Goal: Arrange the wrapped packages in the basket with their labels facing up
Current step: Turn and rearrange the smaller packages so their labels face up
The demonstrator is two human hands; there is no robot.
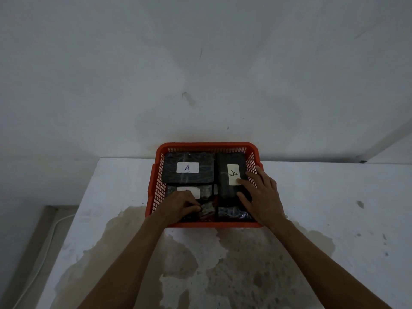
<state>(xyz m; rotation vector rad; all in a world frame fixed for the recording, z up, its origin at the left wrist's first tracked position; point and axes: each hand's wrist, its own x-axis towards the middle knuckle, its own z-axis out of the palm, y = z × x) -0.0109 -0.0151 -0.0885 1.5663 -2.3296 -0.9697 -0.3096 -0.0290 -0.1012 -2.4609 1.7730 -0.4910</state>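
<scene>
An orange mesh basket (207, 145) sits on a white table against the wall. Inside, a black wrapped package (169, 172) lies at the back left, its white "A" label up. A second black package (225, 192) lies along the right side with its "A" label up; my right hand (258, 195) rests flat on it, fingers spread, fingertips on the label. My left hand (180, 205) is at the front left, fingers closed on a small wrapped package (207, 208). Behind that hand lies another package (206, 190) with a white label, partly hidden. A dark package (231, 212) lies at the front right.
The white table (323, 208) carries a large brownish stain (200, 264) in front of the basket. A pale wall (200, 74) rises right behind the basket. To the left, below the table edge, a white cable (44, 248) runs along the floor.
</scene>
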